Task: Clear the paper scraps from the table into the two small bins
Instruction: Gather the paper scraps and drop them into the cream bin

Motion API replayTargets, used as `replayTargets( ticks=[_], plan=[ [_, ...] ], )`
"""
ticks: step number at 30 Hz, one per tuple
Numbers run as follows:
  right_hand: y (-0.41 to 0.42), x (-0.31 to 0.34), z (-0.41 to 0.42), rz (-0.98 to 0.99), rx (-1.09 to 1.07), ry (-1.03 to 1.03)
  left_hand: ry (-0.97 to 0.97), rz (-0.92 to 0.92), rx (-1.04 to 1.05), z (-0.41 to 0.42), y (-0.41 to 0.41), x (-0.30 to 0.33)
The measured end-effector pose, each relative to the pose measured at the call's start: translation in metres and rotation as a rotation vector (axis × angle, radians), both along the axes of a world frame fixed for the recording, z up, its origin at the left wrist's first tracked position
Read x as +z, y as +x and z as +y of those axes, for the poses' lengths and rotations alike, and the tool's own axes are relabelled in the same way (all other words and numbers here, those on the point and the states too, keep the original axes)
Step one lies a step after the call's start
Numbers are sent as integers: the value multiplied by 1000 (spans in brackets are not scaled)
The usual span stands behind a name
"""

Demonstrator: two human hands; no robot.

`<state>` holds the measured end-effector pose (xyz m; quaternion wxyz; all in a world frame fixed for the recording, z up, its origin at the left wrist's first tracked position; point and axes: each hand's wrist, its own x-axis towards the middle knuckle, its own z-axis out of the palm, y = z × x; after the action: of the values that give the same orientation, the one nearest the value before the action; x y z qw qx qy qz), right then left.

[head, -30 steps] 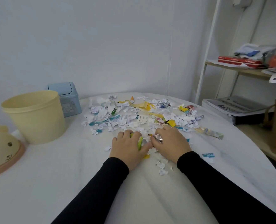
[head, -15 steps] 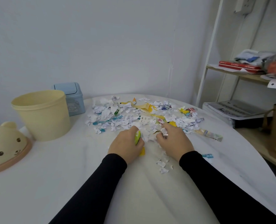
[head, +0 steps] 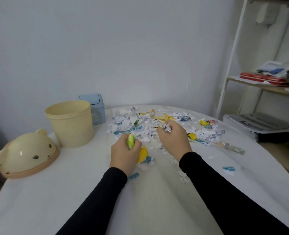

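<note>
A heap of white, yellow and blue paper scraps [head: 157, 126] covers the far middle of the round white table [head: 72, 192]. My left hand [head: 123, 155] grips a fistful of green, white and yellow scraps at the heap's near edge. My right hand [head: 174, 138] is lifted slightly and clutches a wad of white printed scraps. The open cream bin [head: 70, 123] stands at the left, with the small blue lidded bin [head: 96, 109] behind it. Both hands are to the right of the bins.
The cream bin's bear-shaped lid [head: 26, 154] lies at the table's left edge. Loose scraps [head: 228, 169] dot the near right of the table. A white shelf unit [head: 265, 85] with books and papers stands at the right, past the table's edge.
Both hands have closed round scraps and lifted off the table, the left drawing back toward me, the right rising over the heap. The camera view has shifted so the bins sit nearer the middle.
</note>
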<state>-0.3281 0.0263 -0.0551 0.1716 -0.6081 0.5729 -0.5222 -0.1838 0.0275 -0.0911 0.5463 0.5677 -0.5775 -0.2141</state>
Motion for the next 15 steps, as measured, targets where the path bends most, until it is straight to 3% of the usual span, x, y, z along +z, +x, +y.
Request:
replayTargets(
  ticks=[10, 15],
  plan=[
    [51, 34, -30, -76, 111, -31, -99, -58, 67, -9, 62, 45],
    [97, 68, -56, -254, 194, -28, -192, -82, 121, -25, 91, 81]
  ],
)
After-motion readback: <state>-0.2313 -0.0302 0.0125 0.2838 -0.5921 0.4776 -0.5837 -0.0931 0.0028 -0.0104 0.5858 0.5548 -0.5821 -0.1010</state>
